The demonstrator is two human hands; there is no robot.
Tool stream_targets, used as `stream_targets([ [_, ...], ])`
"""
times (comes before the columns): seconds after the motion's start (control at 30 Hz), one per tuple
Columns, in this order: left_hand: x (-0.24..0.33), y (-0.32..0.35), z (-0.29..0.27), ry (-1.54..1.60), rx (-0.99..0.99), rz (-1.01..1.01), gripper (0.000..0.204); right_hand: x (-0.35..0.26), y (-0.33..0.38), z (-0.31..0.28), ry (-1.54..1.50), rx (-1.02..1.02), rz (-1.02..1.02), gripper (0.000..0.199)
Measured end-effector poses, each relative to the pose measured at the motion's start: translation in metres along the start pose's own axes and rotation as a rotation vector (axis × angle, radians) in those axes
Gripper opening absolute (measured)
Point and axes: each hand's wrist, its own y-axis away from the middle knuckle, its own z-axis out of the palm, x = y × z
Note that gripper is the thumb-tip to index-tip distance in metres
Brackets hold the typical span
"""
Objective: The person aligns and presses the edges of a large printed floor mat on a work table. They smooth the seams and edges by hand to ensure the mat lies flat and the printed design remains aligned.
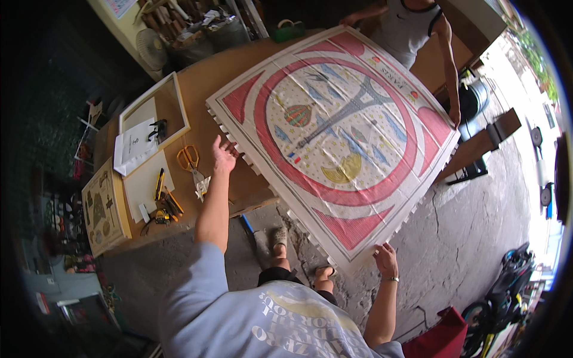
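Note:
A large square panel (334, 128) lies tilted over the wooden table (206, 80), its near corner hanging past the table edge. It carries a print of a red ring, a tower, a balloon and a moon, and its rim is notched. My left hand (224, 156) grips the panel's left edge. My right hand (385, 259), a bracelet on its wrist, holds the near corner. Another person (412, 27) stands at the far side, one hand (455, 116) on the right edge.
Orange-handled scissors (190, 160), yellow tools (164, 200), papers and an empty wooden frame (156, 113) lie on the table's left part. A decorated board (104, 206) sits at its left end. My sandalled feet (279, 237) stand on cracked concrete. A motorbike (507, 286) is parked at right.

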Motion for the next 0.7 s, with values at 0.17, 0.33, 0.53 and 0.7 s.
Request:
stream_targets([
  [0.17, 0.074, -0.103, 0.013, -0.176, 0.2, 0.321, 0.088, 0.051, -0.058, 0.132, -0.047, 0.002, -0.008, 0.022],
  [0.33, 0.049, -0.058, -0.007, -0.68, 0.18, 0.847, 0.053, 0.096, -0.057, 0.171, -0.119, 0.207, 0.08, 0.015],
  [0.53, 0.006, 0.018, -0.075, -1.152, -0.034, 0.981, 0.042, 0.177, -0.087, 0.247, -0.15, 0.059, 0.104, 0.014],
  [0.7, -0.001, 0.08, -0.092, -1.405, -0.298, 0.996, 0.036, 0.19, -0.068, 0.304, -0.174, 0.114, 0.141, 0.008],
])
